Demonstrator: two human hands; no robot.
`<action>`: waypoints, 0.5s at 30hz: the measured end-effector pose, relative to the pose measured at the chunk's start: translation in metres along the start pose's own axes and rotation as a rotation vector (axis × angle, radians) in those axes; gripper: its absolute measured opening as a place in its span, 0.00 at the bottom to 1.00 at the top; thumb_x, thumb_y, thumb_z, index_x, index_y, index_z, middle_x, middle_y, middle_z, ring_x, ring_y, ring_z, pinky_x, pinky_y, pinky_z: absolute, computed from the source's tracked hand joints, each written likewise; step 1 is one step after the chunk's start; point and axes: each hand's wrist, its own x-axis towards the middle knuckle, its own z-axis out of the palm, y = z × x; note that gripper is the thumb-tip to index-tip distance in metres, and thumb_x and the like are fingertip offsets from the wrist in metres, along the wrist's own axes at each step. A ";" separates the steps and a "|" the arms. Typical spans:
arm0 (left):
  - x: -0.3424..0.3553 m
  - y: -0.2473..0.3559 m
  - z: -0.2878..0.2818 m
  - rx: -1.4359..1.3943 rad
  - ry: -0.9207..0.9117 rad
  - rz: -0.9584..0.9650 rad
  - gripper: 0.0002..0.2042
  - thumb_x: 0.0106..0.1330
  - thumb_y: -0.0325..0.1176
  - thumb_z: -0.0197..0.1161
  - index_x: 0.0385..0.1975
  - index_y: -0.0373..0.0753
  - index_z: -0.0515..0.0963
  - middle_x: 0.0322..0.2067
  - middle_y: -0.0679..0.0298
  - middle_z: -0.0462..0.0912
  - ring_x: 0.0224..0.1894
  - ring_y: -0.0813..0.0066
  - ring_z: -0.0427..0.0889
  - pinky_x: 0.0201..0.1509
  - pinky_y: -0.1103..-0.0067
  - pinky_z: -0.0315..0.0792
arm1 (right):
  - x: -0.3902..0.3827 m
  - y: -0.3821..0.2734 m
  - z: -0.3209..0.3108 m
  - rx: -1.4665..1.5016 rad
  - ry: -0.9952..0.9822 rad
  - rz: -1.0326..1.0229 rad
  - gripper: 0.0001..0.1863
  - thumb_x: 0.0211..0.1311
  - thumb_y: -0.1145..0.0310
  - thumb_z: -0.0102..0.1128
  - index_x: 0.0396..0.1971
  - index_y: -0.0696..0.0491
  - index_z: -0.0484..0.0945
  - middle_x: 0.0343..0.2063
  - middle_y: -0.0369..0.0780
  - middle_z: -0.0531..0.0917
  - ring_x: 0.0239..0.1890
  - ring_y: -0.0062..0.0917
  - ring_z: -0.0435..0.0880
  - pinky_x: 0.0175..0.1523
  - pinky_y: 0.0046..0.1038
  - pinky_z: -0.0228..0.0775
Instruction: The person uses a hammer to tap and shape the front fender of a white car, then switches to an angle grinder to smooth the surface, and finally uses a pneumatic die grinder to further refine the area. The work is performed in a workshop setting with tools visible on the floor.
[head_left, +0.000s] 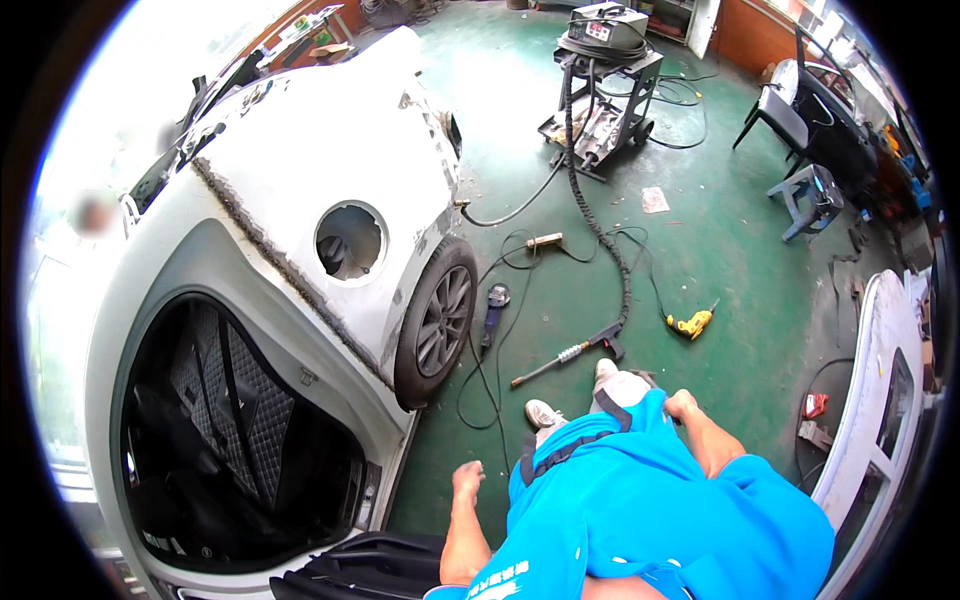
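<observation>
My left hand [467, 480] hangs beside my blue shirt, near the car's open door frame and rear wheel. Its fingers are loosely bent and a little apart, with nothing in them. My right hand [681, 403] is curled closed at my other side; no object shows in it. Ahead of my shoes lies a long puller gun [570, 362] on a thick black sleeved cable. Left of it, a dark angle grinder [493, 318] rests on the floor by the wheel [438, 315]. A yellow power drill [691, 322] lies to the right.
The white car body [345, 130] fills the left, with a round fuel-filler opening and a rough seam. A welding machine [605, 28] stands on a wheeled cart ahead. Cords and a power strip [544, 240] cross the green floor. A stool [808, 200] and a loose door [880, 400] are at right.
</observation>
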 end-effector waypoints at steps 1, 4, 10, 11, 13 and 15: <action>-0.006 -0.006 0.008 0.047 -0.015 -0.060 0.21 0.72 0.42 0.59 0.58 0.35 0.76 0.51 0.56 0.83 0.51 0.62 0.84 0.52 0.68 0.73 | 0.006 0.003 -0.007 -0.022 0.037 -0.014 0.19 0.59 0.59 0.71 0.27 0.63 0.85 0.21 0.44 0.82 0.20 0.30 0.82 0.28 0.35 0.74; -0.027 -0.021 0.031 0.078 0.043 -0.147 0.19 0.70 0.39 0.61 0.54 0.32 0.79 0.45 0.57 0.84 0.45 0.65 0.84 0.46 0.70 0.76 | 0.026 0.003 -0.025 0.064 -0.005 0.005 0.17 0.58 0.61 0.70 0.27 0.63 0.85 0.20 0.44 0.82 0.20 0.30 0.82 0.27 0.35 0.73; -0.060 -0.001 0.092 -0.036 0.094 -0.067 0.21 0.70 0.39 0.61 0.56 0.30 0.78 0.49 0.54 0.84 0.47 0.63 0.85 0.50 0.70 0.76 | 0.081 0.002 -0.062 -0.025 -0.109 -0.081 0.14 0.60 0.65 0.68 0.26 0.62 0.85 0.17 0.42 0.81 0.16 0.28 0.79 0.22 0.34 0.69; -0.067 0.007 0.105 -0.057 0.078 -0.038 0.22 0.71 0.40 0.60 0.59 0.32 0.76 0.52 0.54 0.83 0.51 0.61 0.84 0.53 0.69 0.75 | 0.090 -0.001 -0.066 -0.017 -0.128 -0.094 0.13 0.60 0.65 0.68 0.25 0.62 0.85 0.17 0.42 0.81 0.16 0.28 0.79 0.21 0.34 0.69; -0.084 0.030 0.132 -0.083 0.074 0.021 0.24 0.72 0.41 0.59 0.62 0.33 0.74 0.55 0.53 0.82 0.55 0.59 0.83 0.57 0.68 0.73 | 0.118 -0.001 -0.071 -0.147 -0.185 -0.186 0.14 0.62 0.66 0.67 0.24 0.62 0.84 0.16 0.43 0.80 0.15 0.28 0.79 0.21 0.34 0.69; -0.116 0.059 0.160 -0.094 0.113 0.074 0.25 0.71 0.40 0.59 0.62 0.31 0.73 0.56 0.52 0.81 0.55 0.59 0.83 0.58 0.69 0.73 | 0.131 -0.012 -0.073 -0.112 -0.233 -0.181 0.14 0.61 0.66 0.68 0.23 0.62 0.84 0.17 0.43 0.80 0.15 0.29 0.79 0.21 0.34 0.69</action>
